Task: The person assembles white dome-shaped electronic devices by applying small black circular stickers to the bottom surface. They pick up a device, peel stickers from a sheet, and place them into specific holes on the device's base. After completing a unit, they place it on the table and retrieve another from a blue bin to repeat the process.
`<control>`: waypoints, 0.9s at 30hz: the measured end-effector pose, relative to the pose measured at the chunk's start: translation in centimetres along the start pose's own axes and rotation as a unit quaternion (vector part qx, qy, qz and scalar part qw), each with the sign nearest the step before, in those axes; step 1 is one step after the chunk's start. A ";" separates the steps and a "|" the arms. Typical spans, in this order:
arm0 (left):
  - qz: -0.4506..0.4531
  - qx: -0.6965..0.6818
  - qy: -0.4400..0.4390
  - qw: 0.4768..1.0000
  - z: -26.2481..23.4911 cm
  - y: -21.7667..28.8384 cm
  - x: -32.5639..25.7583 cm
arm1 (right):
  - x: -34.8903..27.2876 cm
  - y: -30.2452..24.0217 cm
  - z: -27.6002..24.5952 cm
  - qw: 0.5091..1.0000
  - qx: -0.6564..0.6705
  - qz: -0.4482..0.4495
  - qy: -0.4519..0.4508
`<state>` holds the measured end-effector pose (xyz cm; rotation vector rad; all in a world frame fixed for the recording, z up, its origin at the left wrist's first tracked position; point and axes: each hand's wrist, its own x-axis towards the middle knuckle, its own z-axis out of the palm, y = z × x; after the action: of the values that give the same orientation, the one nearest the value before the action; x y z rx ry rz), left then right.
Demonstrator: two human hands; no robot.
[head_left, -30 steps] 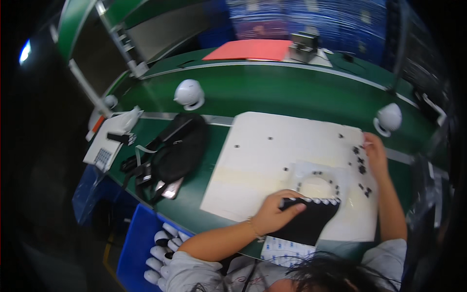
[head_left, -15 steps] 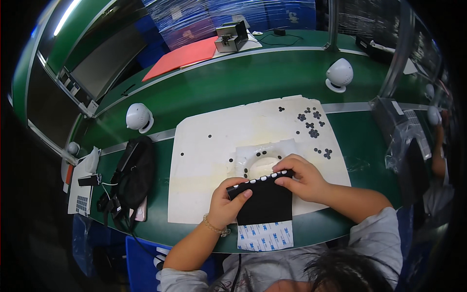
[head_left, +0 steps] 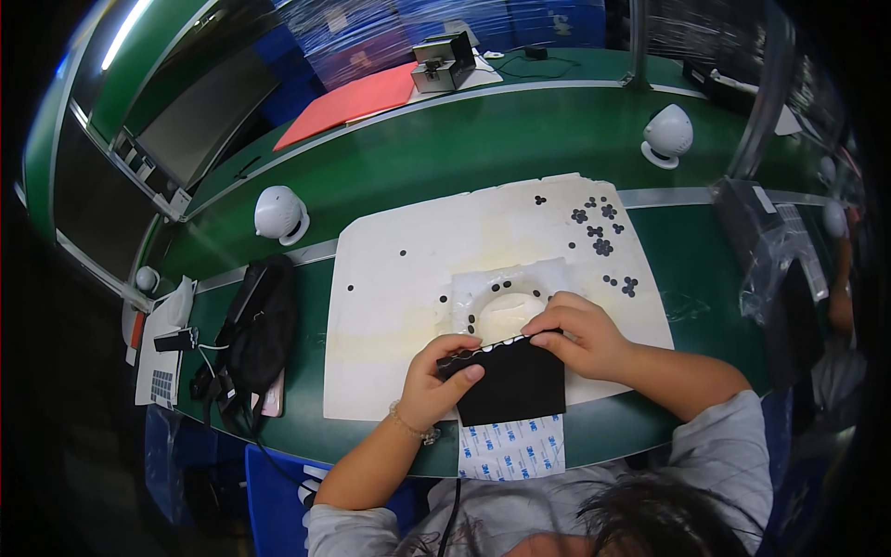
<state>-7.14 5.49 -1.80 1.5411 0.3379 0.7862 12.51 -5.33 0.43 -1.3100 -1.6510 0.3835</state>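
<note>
A black sheet (head_left: 512, 388) with a printed white backing (head_left: 512, 452) hangs between my hands at the table's front edge. Its upper edge is bent, and a row of white spots shows along the bend. My left hand (head_left: 434, 385) pinches the upper left corner, thumb in front. At the upper right, my right hand (head_left: 587, 337) grips the same edge between thumb and fingers. Just beyond the sheet lies a translucent square piece (head_left: 554, 275) with a round middle and small black discs (head_left: 496, 286) around it, partly hidden by my right hand.
A large white board (head_left: 371, 362) lies under the work, with clusters of black discs (head_left: 602, 247) at its far right. Two white rounded devices (head_left: 280, 215) stand behind it. A black bag (head_left: 255, 330) lies at left, a dark box (head_left: 747, 213) at right.
The sheet's upper edge has tilted, so the white spots along it show less. Both hands keep hold in nearly the same place. The whole view has shifted slightly.
</note>
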 end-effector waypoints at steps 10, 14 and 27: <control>-0.033 0.094 0.001 0.995 -1.5 -1.7 -0.5 | -0.3 1.2 0.6 0.971 0.207 0.110 0.048; -0.003 0.122 0.010 0.992 -1.4 -1.8 -0.4 | -0.8 2.1 -0.1 0.965 0.215 0.144 0.030; -0.048 -0.050 -0.082 0.994 -4.1 -0.5 0.3 | 2.0 3.5 -1.7 0.926 0.355 0.099 -0.079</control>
<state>-9.43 8.88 -2.40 1.4736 0.2469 0.5888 16.02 -2.74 -0.32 -0.8983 -1.3064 1.1190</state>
